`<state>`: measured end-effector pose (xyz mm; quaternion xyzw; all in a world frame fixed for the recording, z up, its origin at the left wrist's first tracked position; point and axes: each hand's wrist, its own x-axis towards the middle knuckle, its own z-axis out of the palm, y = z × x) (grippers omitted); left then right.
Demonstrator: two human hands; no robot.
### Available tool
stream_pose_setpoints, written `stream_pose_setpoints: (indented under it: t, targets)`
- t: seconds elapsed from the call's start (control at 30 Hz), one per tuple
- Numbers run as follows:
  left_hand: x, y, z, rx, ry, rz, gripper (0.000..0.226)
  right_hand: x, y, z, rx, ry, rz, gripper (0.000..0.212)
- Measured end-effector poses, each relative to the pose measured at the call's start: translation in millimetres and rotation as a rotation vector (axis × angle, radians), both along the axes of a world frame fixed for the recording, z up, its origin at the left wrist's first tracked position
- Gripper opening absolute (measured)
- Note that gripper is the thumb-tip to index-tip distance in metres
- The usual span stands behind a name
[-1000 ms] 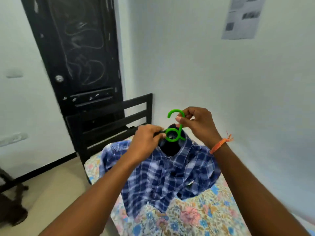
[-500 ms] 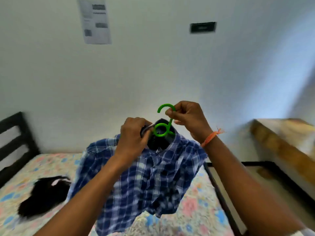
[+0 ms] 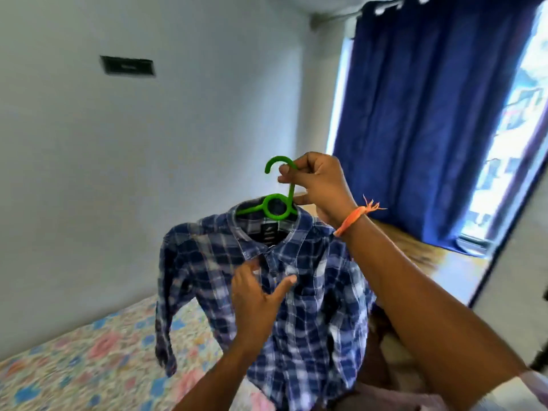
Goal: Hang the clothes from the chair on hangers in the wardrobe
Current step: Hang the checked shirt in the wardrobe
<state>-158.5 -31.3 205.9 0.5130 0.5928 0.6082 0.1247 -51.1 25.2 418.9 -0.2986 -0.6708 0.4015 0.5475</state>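
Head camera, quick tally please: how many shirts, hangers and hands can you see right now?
Shirts: 1, the blue plaid shirt on the hanger.
Hangers: 1, the green hanger.
Hands: 2, the right hand gripping the hanger's stem and the left hand, fingers spread, at the shirt front.
Total: 4

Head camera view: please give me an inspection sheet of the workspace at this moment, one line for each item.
Surface: floral bedsheet below the shirt.
Job's things: blue plaid shirt hangs on green hanger, lifted off the bed.
Clutter: nothing seen.
Grippers: right hand pinches the hanger's neck; left hand open, fingers at the shirt front.
Cables: nothing seen.
Surroundings: white wall, blue curtain, bright window; wardrobe not in view.
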Motion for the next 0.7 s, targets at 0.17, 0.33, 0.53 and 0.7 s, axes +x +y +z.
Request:
stream_pose_setpoints:
  t: [0.17, 0.33, 0.53, 0.7]
  targets:
    - [97, 55, 24, 0.091, 0.065, -0.137, 0.022, 111, 3, 19, 0.038, 0.037, -0.178, 0.021]
    - [176, 77, 44, 0.187, 0.146, -0.266, 0.017, 207, 15, 37, 0.098, 0.01, -0.377, 0.023]
    - [244, 68, 33, 0.333, 0.342, -0.416, 0.034, 293, 22, 71, 0.107, -0.03, -0.454, 0.024]
    - [285, 69, 49, 0.397, 0.364, -0.46, 0.029, 319, 6, 88, 0.158, -0.032, -0.472, 0.021]
